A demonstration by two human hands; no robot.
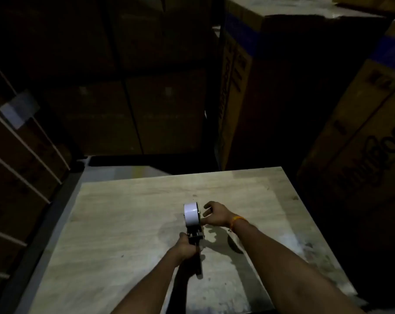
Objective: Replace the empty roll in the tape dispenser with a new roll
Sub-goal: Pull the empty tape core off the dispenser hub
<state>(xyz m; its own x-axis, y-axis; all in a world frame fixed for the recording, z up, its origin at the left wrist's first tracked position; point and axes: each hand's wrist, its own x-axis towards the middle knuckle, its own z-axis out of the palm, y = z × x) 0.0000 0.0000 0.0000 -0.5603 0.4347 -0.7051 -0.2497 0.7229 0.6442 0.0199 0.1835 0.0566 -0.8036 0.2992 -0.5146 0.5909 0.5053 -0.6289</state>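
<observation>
A black hand-held tape dispenser [194, 239] is held over the middle of a pale wooden table [124, 223]. A white tape roll [191, 214] sits on the dispenser's far end, edge-on to me. My left hand [185, 247] grips the dispenser's dark handle from the left. My right hand [215, 214] is just right of the roll, fingers spread and curled toward its side, thumb near the roll's lower edge. Whether the fingers touch the roll is hard to tell. An orange band circles my right wrist.
Tall stacks of cardboard boxes [248, 87] stand close behind and to the right of the table; one box at far right [361, 143] carries dark lettering. More strapped boxes [17, 155] line the left. The room is very dark.
</observation>
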